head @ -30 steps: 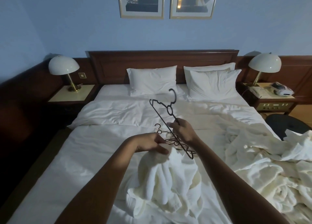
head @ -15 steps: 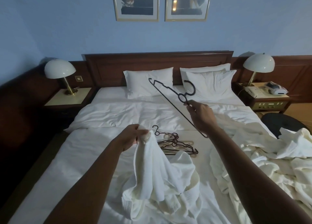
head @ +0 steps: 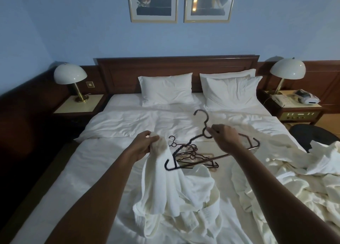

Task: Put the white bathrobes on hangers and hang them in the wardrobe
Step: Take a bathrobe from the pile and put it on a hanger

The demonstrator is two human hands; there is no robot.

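Note:
My left hand [head: 145, 145] grips a bunched part of a white bathrobe [head: 176, 192] and lifts it off the bed; the rest of it hangs in a heap below. My right hand [head: 225, 140] holds a black plastic hanger [head: 202, 133] by its neck, hook pointing up and away, one arm reaching down towards the robe. A small pile of spare hangers [head: 193, 156] lies on the sheet between my hands. More crumpled white bathrobes [head: 294, 181] lie on the right side of the bed.
The white bed [head: 92, 170] fills the middle, with two pillows [head: 166, 89] and a dark wooden headboard [head: 176, 67]. Bedside tables with lamps [head: 70, 77] stand at both sides; the right one carries a phone [head: 279, 99]. A dark round chair [head: 312, 135] stands right of the bed.
My right hand has swung the black hanger down and turned it so that it lies across, near the robe. My left hand keeps holding the lifted robe.

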